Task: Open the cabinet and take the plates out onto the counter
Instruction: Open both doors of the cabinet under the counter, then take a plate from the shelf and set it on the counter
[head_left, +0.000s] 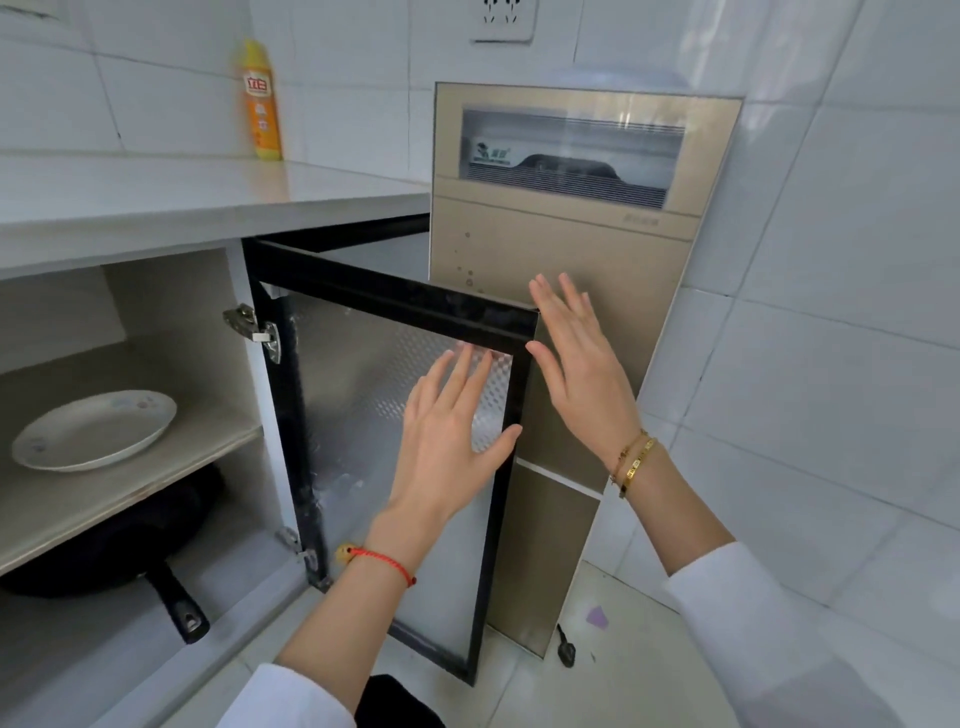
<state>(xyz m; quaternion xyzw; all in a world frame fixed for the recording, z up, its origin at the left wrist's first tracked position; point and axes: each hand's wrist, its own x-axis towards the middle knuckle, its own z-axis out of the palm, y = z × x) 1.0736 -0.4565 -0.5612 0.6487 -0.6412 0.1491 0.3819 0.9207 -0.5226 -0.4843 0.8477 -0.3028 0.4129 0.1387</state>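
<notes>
Flat hands at open cabinet door; plate inside.

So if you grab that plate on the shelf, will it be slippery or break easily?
The plate looks like glossy glazed ceramic, so it is probably stiff, a bit slick, and likely to chip or shatter if dropped. It is shallow with a raised rim, which should give fingers an edge to hold. It lies flat on the shelf, so it probably won't roll.
</notes>
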